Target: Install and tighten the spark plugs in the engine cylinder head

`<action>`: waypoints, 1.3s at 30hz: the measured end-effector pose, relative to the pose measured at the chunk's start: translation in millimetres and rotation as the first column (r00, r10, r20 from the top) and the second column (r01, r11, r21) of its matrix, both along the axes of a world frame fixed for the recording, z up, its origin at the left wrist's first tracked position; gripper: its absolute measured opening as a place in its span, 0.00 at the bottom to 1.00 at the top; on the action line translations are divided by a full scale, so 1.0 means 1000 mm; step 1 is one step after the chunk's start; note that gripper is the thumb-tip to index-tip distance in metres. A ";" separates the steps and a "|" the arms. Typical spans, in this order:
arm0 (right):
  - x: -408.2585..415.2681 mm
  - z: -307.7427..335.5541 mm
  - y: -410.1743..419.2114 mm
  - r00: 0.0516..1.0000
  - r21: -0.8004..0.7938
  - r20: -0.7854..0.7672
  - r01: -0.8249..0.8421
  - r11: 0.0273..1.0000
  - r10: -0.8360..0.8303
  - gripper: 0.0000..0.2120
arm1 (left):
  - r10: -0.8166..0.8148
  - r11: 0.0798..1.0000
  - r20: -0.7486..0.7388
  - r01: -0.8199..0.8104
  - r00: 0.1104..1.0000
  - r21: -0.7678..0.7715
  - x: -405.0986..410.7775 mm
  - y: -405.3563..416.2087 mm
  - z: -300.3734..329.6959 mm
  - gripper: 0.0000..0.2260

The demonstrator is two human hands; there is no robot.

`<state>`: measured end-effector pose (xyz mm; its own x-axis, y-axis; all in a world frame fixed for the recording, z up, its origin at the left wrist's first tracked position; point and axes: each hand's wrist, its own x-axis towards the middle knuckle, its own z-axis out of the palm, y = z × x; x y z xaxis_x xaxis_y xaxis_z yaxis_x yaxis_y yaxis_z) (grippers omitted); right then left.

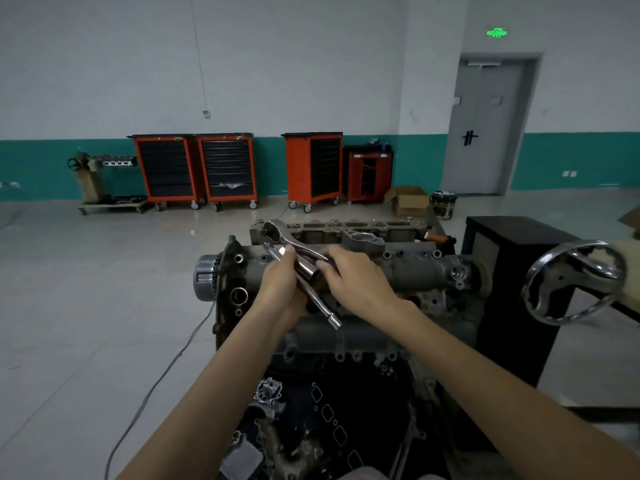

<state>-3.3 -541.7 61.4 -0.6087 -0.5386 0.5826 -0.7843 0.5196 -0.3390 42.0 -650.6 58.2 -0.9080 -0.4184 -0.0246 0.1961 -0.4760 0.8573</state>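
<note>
Above the cylinder head [408, 268], the left hand [280, 285] grips a ratchet [294, 242] and extension bar [320, 303]; the right hand [353, 278] pinches the socket [308, 268].

A: Back wall?
B: Pale wall [311, 64] with teal band [62, 168]. Orange tool carts [168, 169] lined along it.
A: Exit?
B: Grey door [485, 129], green sign [497, 32] above. Grey glossy floor [86, 289].

Glossy chromed metal ratchet [294, 242]; dull, rough cast-metal cylinder head [408, 268].

Both hands over the cylinder head [408, 268]: left hand [282, 285] gripping ratchet wrench [294, 242] and extension bar [320, 303], right hand [353, 277] pinching socket [308, 270].
</note>
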 end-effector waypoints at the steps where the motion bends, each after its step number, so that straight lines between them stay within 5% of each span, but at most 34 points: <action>1: 0.004 0.000 0.008 0.999 -0.041 0.044 0.001 0.999 0.001 0.10 | 0.007 0.999 0.000 -0.007 1.000 -0.033 0.001 0.009 0.000 0.16; 6: 0.021 0.001 0.059 0.962 -0.097 0.267 -0.025 0.995 0.050 0.13 | 0.058 0.996 0.006 -0.057 0.998 -0.074 0.003 0.068 -0.002 0.15; 10: 0.029 -0.002 0.115 0.959 -0.021 0.282 0.035 0.999 -0.028 0.15 | 0.045 0.997 0.025 -0.044 0.999 -0.062 -0.004 0.126 -0.011 0.17; 17: 0.034 -0.009 0.258 0.914 0.122 0.071 0.389 0.913 -0.399 0.11 | -0.176 0.971 -0.007 0.173 0.984 -0.164 -0.033 0.286 -0.010 0.07; 20: 0.038 -0.009 0.330 0.812 0.020 0.157 0.566 0.824 -0.562 0.08 | -0.352 0.910 -0.012 0.339 0.936 -0.239 -0.046 0.366 -0.009 0.09; 27: 0.052 -0.025 0.469 0.507 -0.170 0.403 0.859 0.483 -0.762 0.08 | -0.722 0.578 0.179 0.724 0.669 -0.376 -0.064 0.528 -0.014 0.07; 32: 0.051 -0.044 0.526 0.280 -0.190 0.485 0.959 0.212 -0.828 0.06 | -0.781 0.327 0.318 0.785 0.538 -0.526 -0.067 0.600 -0.018 0.03; 36: 0.050 -0.051 0.556 0.087 -0.127 0.467 0.991 0.031 -0.880 0.06 | -0.788 0.169 0.401 0.791 0.467 -0.589 -0.068 0.642 -0.018 0.12; 39: 0.049 -0.059 0.572 0.038 -0.159 0.491 0.986 -0.046 -0.871 0.06 | -0.789 0.086 0.427 0.767 0.443 -0.636 -0.066 0.662 -0.017 0.07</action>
